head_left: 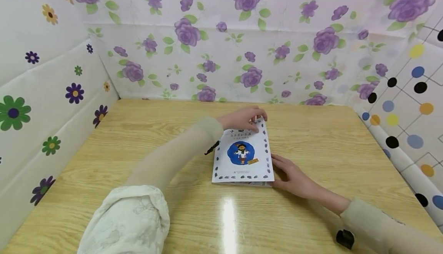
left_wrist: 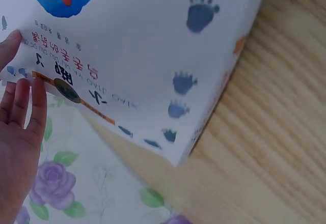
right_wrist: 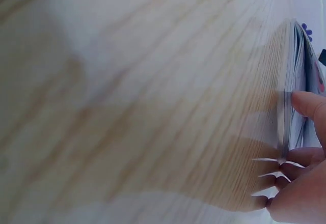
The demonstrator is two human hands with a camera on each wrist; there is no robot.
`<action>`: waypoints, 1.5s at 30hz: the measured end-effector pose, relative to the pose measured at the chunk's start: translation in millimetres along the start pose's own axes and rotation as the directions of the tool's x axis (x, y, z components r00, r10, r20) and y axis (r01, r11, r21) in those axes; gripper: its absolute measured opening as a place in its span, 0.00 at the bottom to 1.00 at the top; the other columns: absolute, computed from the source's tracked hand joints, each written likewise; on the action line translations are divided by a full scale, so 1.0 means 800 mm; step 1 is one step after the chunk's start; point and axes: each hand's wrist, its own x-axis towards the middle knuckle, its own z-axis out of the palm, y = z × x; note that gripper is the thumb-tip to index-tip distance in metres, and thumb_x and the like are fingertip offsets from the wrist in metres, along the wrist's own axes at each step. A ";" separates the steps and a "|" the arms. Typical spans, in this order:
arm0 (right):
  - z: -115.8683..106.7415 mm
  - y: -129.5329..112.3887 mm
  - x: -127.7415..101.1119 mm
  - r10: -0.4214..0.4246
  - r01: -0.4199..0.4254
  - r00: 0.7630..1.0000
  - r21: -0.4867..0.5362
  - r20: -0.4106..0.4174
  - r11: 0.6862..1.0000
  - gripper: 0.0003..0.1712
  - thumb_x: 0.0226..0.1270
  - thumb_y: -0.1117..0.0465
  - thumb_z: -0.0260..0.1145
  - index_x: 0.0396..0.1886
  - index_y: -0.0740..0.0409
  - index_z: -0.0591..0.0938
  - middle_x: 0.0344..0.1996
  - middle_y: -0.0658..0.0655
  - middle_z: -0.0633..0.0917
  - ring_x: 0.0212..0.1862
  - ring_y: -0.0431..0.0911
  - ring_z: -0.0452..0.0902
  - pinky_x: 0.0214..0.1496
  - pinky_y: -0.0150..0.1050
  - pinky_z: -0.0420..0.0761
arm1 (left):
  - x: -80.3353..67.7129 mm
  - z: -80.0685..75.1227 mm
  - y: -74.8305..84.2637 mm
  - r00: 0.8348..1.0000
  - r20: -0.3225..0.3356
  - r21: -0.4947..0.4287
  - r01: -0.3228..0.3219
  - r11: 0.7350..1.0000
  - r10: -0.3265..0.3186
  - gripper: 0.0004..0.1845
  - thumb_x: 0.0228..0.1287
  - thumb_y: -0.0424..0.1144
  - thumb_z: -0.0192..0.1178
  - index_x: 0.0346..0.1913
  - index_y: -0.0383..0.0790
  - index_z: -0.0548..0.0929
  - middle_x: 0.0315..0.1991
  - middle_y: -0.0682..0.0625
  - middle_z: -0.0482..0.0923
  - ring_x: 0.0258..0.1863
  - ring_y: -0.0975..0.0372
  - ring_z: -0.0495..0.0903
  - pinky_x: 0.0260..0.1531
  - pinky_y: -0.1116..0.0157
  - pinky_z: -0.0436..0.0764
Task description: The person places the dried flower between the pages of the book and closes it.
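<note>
A thin picture book (head_left: pixel 226 169) lies on the table, its white cover bordered with small blue footprints around a blue circle with a cartoon figure. The cover is slightly lifted, and inner pages peek out along the lower edge. My left hand (head_left: pixel 243 118) pinches the cover at its top right, thumb on the front and fingers behind the edge, as the left wrist view shows on the cover (left_wrist: pixel 132 46). My right hand (head_left: pixel 294 177) touches the book's right side, with the thumb (right_wrist: pixel 305 104) against the page edges (right_wrist: pixel 293 71) and the other fingers low beside them.
The wood-grain table (head_left: pixel 155 119) extends around the book. Behind it hangs a purple-flowered sheet (head_left: pixel 207 65), with a daisy-patterned sheet (head_left: pixel 41 119) at left and a dotted one (head_left: pixel 412 104) at right. A black device (head_left: pixel 345 239) sits by my right sleeve.
</note>
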 end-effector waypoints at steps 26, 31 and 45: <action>-0.009 -0.001 0.000 0.110 -0.113 0.992 0.064 0.057 0.991 0.57 0.49 0.42 0.79 0.74 0.60 0.64 0.76 0.63 0.62 0.76 0.65 0.54 0.74 0.65 0.55 | 0.023 0.032 -0.003 0.980 0.152 0.013 0.126 0.992 -0.127 0.22 0.67 0.40 0.64 0.63 0.51 0.76 0.60 0.51 0.71 0.55 0.59 0.74 0.59 0.63 0.73; -0.008 -0.004 0.001 0.115 -0.117 0.993 0.074 0.036 0.990 0.52 0.52 0.45 0.78 0.73 0.59 0.66 0.74 0.64 0.65 0.75 0.64 0.57 0.74 0.64 0.57 | 0.018 0.030 0.002 0.975 0.167 0.012 0.146 0.989 -0.146 0.25 0.68 0.40 0.63 0.67 0.50 0.75 0.61 0.50 0.72 0.57 0.58 0.74 0.60 0.64 0.74; -0.002 -0.001 -0.001 0.076 -0.077 0.997 0.036 0.019 0.996 0.49 0.56 0.47 0.76 0.74 0.60 0.67 0.74 0.63 0.65 0.75 0.64 0.57 0.73 0.65 0.59 | 0.014 0.028 0.006 0.964 0.184 -0.006 0.195 0.981 -0.190 0.26 0.68 0.41 0.63 0.69 0.50 0.74 0.60 0.48 0.72 0.58 0.57 0.75 0.57 0.64 0.74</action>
